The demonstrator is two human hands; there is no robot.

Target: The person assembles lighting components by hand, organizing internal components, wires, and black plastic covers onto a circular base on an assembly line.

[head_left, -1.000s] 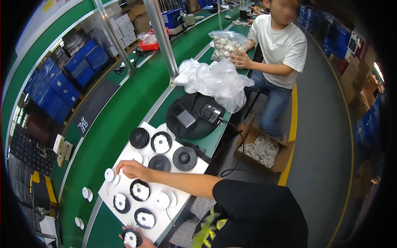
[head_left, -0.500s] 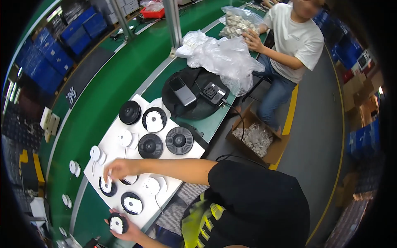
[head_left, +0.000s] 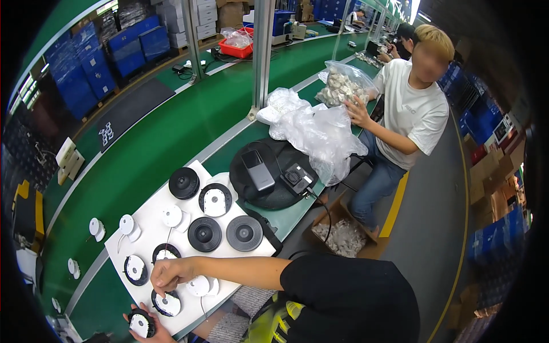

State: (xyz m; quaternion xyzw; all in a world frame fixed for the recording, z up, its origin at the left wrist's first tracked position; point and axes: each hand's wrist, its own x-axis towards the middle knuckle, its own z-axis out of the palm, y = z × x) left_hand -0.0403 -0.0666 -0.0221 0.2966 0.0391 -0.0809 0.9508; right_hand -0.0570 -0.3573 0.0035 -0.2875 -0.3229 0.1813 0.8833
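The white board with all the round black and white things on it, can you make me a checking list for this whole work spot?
Surface: white rectangular board lying on a green bench.
Job's things: round black discs with white centres, ribbed plain black discs and small white round caps spread over the board.
Clutter: crumpled clear plastic bags; black round mat holding a grey box.
Hands: right hand, fingers pinched over a disc on the board; left hand holding one black-and-white disc at the edge.
Cables: thin black cable running off the mat.
Surroundings: a seated person in a white shirt; blue crates.
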